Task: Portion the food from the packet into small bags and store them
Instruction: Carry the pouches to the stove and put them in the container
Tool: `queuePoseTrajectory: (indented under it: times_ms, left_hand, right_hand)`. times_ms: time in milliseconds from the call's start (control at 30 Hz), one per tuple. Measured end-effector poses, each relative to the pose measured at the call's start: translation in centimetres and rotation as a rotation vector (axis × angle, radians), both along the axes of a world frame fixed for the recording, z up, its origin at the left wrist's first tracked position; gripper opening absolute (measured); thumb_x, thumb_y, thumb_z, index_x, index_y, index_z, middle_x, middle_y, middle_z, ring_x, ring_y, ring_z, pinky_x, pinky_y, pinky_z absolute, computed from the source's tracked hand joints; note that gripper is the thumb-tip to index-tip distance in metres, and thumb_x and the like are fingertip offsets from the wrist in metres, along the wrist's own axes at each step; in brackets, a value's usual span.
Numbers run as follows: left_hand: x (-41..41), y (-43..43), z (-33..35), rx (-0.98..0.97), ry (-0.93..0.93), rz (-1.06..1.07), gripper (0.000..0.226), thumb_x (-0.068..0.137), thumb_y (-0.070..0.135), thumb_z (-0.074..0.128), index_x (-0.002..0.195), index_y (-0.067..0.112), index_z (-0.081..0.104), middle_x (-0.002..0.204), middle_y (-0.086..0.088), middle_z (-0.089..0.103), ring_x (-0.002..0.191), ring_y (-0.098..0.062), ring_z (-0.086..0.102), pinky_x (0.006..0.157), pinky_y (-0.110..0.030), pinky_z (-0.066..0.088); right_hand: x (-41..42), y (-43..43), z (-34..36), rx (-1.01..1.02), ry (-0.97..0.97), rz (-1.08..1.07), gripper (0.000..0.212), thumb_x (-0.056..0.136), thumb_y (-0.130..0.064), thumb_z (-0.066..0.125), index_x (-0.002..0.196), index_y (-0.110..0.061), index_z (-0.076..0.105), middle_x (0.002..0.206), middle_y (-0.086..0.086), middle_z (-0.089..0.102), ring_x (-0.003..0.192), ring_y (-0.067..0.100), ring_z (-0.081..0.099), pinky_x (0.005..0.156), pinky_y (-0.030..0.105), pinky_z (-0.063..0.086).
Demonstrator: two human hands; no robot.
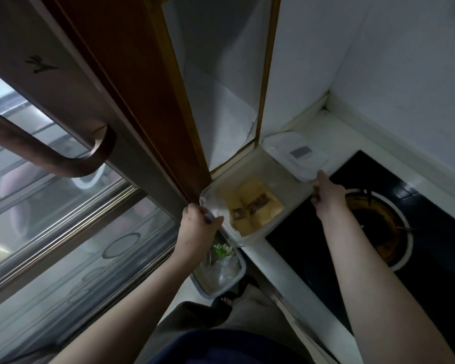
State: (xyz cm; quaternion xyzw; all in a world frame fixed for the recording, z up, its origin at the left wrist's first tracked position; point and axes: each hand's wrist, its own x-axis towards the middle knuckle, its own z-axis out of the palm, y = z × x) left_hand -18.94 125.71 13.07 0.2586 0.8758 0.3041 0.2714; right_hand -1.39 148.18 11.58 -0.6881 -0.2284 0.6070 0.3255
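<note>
centre of frame: the clear rectangular plastic container point(272, 166) sits on the white tabletop point(275, 261) corner, holding tan bagged food portions point(252, 203). the left hand point(197, 227) clasps its near left corner. the right hand point(326, 195) touches the edge of the flat white plastic lid point(294, 155) right of centre; i cannot tell whether it grips.

Translucent plastic container point(268, 164), glossy black glass hob point(313, 237), polished wooden door frame point(132, 82).

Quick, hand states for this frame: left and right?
Left hand: grips the container at its near corner.
Right hand: touches the lid; grip cannot be told.
</note>
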Motion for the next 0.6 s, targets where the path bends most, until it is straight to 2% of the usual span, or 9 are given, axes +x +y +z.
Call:
queuePoseTrajectory:
  times_ms: [67,100,133,200,233,333,400,500,600]
  left_hand:
    - [-0.1,0.1,-0.4,0.004,-0.151,0.081,0.035,0.084,0.029,0.073,0.100,0.018,0.044,0.098,0.000,0.057,0.085,-0.017,0.062,0.065,-0.030,0.053]
    - [-0.2,0.2,-0.6,0.023,-0.214,0.112,0.034,0.086,0.026,0.072,0.101,0.016,0.044,0.097,-0.006,0.062,0.082,-0.022,0.067,0.066,-0.037,0.058]
    - [-0.3,0.2,-0.7,0.047,-0.263,0.132,0.031,0.088,0.023,0.070,0.102,0.015,0.044,0.097,-0.010,0.065,0.079,-0.026,0.069,0.067,-0.043,0.060]
    - [-0.6,0.1,-1.0,0.093,-0.327,0.154,0.025,0.091,0.019,0.064,0.104,0.014,0.044,0.098,-0.015,0.066,0.077,-0.030,0.071,0.066,-0.047,0.060]
    - [-0.8,0.0,-1.1,0.106,-0.340,0.167,0.023,0.093,0.019,0.062,0.106,0.012,0.045,0.097,-0.015,0.066,0.075,-0.028,0.072,0.064,-0.046,0.061]
    - [-1.5,-0.2,-1.7,0.129,-0.420,0.200,0.026,0.096,0.022,0.057,0.115,0.004,0.052,0.097,-0.015,0.069,0.075,-0.021,0.073,0.067,-0.041,0.062]
    - [-1.7,-0.2,-2.0,0.150,-0.495,0.228,0.031,0.098,0.030,0.055,0.114,0.003,0.057,0.096,-0.016,0.071,0.079,-0.022,0.073,0.072,-0.042,0.061]
    - [-1.7,0.1,-2.2,0.181,-0.521,0.276,0.036,0.097,0.040,0.053,0.099,0.006,0.064,0.089,-0.016,0.072,0.074,-0.023,0.072,0.063,-0.033,0.059]
    - [-1.9,0.2,-2.4,0.200,-0.542,0.318,0.038,0.093,0.044,0.060,0.097,0.006,0.061,0.087,-0.014,0.071,0.069,-0.022,0.073,0.055,-0.027,0.056]
  right_hand:
    - [0.0,0.7,0.1,-0.011,0.059,-0.002,0.022,0.088,-0.020,0.068,0.099,-0.002,0.061,0.094,0.011,0.059,0.060,0.013,0.046,0.050,0.023,0.037]
    - [0.0,1.0,0.3,-0.011,0.085,-0.027,0.017,0.088,-0.013,0.068,0.097,0.000,0.063,0.090,0.011,0.058,0.060,0.013,0.046,0.052,0.022,0.039]
    - [0.1,1.1,0.7,-0.013,0.144,-0.058,0.016,0.087,-0.007,0.067,0.101,0.001,0.064,0.087,0.010,0.058,0.062,0.013,0.048,0.056,0.022,0.043]
    - [0.4,0.8,1.7,-0.002,0.288,-0.128,0.028,0.087,0.000,0.066,0.115,0.000,0.062,0.086,0.006,0.058,0.071,0.013,0.053,0.072,0.021,0.050]
    - [0.7,0.2,2.3,0.021,0.350,-0.149,0.030,0.087,0.001,0.065,0.117,-0.001,0.063,0.088,0.005,0.060,0.078,0.013,0.056,0.076,0.020,0.051]
    - [1.5,-3.0,3.5,0.101,0.423,-0.132,0.017,0.088,0.004,0.062,0.104,-0.002,0.065,0.096,0.008,0.067,0.092,0.015,0.064,0.068,0.018,0.054]
    - [2.0,-5.9,3.9,0.136,0.458,-0.070,0.018,0.088,0.005,0.061,0.104,-0.001,0.065,0.102,0.012,0.070,0.097,0.019,0.068,0.076,0.023,0.054]
    - [1.1,-10.6,3.5,0.134,0.419,0.038,0.017,0.087,0.003,0.061,0.102,0.000,0.066,0.100,0.013,0.071,0.094,0.020,0.068,0.086,0.029,0.052]
    - [-0.8,-14.9,2.3,0.070,0.347,0.112,0.008,0.087,0.003,0.062,0.094,0.000,0.065,0.091,0.016,0.066,0.084,0.024,0.059,0.079,0.031,0.047]
